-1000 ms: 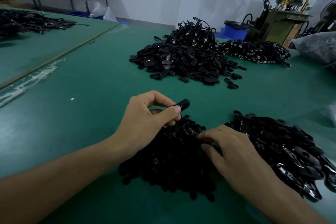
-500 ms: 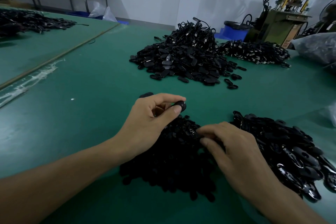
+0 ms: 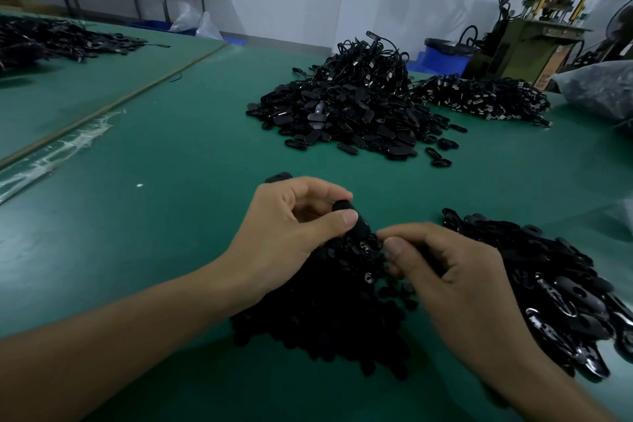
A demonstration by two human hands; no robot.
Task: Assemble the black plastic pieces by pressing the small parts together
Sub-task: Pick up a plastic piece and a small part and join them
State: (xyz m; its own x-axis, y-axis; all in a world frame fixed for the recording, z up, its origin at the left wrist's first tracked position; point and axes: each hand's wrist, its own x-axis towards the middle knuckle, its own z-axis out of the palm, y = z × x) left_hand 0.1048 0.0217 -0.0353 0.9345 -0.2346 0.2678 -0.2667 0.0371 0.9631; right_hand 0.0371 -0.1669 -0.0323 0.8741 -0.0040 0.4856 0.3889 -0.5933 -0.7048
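Left hand: grip pinches one black piece, thumb to forefinger, above near pile on counter. Right hand: grip narrow at piece's lower end, contents hidden. Pressing looks imminent. Far heap possibly finished; plenty left.

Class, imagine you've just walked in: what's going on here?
A person is assembling small black plastic parts at a green table. The left hand pinches a black oval piece between thumb and forefinger above the near pile. The right hand has its fingertips at that piece's lower end; whether they hold a small part is too dark to tell. A second pile lies to the right, a larger pile farther back.
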